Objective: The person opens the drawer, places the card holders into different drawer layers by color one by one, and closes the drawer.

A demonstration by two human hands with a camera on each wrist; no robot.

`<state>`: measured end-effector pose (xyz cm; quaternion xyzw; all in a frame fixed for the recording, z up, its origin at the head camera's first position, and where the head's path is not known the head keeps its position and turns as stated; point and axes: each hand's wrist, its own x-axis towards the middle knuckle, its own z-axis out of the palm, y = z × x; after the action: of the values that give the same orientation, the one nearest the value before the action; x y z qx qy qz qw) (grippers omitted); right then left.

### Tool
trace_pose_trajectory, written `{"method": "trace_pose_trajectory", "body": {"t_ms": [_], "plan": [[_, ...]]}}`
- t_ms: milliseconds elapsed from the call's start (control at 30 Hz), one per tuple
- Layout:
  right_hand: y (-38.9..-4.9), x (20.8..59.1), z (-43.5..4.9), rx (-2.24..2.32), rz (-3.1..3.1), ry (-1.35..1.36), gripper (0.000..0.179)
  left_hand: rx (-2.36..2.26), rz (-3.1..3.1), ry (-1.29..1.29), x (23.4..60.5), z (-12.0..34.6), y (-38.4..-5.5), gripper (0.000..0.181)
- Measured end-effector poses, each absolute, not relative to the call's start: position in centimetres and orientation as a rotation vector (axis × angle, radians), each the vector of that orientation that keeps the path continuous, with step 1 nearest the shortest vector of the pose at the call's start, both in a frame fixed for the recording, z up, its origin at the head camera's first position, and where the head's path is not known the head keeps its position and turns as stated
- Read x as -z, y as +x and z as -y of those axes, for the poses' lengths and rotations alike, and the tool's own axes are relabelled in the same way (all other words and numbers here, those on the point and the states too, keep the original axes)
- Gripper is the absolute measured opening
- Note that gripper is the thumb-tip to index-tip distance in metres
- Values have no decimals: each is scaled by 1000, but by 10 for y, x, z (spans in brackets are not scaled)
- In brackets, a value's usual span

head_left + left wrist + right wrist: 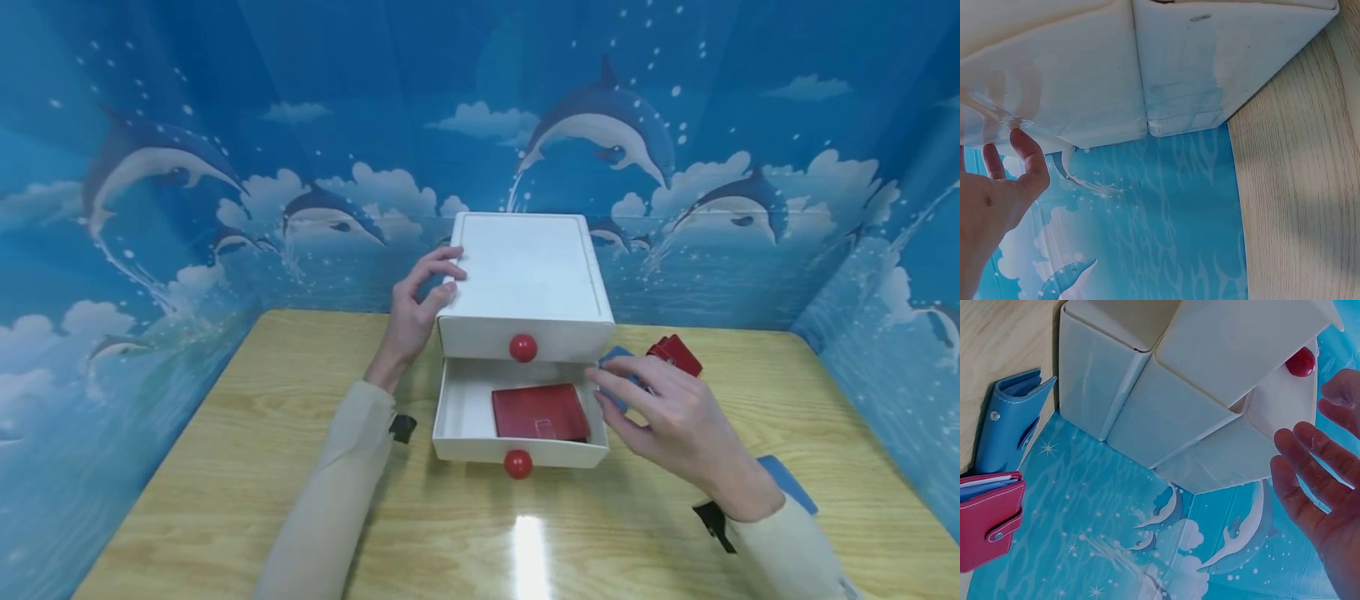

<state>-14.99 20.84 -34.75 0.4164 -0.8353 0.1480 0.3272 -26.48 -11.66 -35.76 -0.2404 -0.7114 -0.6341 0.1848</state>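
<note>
Touches the upper left edge of a white drawer unit (528, 267) with spread fingers of the left hand (414, 304). Holds the right hand (675, 417), relaxed with parted fingers, just beside the pulled-out lower drawer (472, 450). Has a large red wallet (540, 412) inside it. Near the tabletop's (225, 433) far edge, right of the unit, has a small red wallet (988, 528) just beside a blue wallet (1010, 434).

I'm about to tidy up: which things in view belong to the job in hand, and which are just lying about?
Seemingly in the job:
white drawer unit, touched by the left hand
open lower drawer, right hand beside it
red wallet inside that drawer

Apparently just lying about:
second red wallet on the table
blue wallet next to it
blue item by the right sleeve
</note>
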Motion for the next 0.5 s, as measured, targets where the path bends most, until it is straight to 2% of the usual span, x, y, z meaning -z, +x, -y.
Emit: {"method": "trace_pose_trajectory", "body": {"t_ms": [500], "plan": [[-150,352,-225,-330,2204,1023,56,1784,2022,-663,357,116,-264,26]]}}
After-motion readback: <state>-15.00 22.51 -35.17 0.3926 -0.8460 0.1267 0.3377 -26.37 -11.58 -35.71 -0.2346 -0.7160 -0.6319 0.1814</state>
